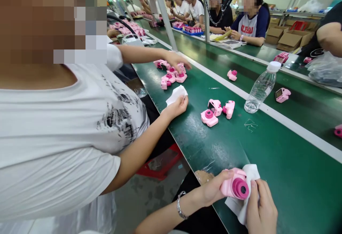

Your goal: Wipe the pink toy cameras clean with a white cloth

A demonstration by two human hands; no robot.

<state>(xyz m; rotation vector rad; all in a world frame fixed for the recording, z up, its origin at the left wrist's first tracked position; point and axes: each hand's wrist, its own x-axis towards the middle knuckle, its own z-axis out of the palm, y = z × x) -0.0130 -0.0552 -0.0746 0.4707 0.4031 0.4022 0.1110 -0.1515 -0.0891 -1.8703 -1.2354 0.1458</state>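
My left hand (213, 189), with a silver bracelet on its wrist, grips a pink toy camera (229, 185) by its side. The camera's darker pink lens faces up toward me. In my right hand (263, 205) a white cloth (242, 211) is pinched, and it lies against the camera's right side and underneath it. Both hands are over the near edge of the green table (288, 177). Ahead of them, three more pink toy cameras (209, 118) sit close together on the table top.
A co-worker at my left holds a white cloth (176, 95) and reaches over a cluster of pink cameras (171, 77). A clear bottle (260, 88) stands by the white divider strip (301, 132). Beyond it are loose cameras (282, 95) and seated people. A red stool (160, 170) is below.
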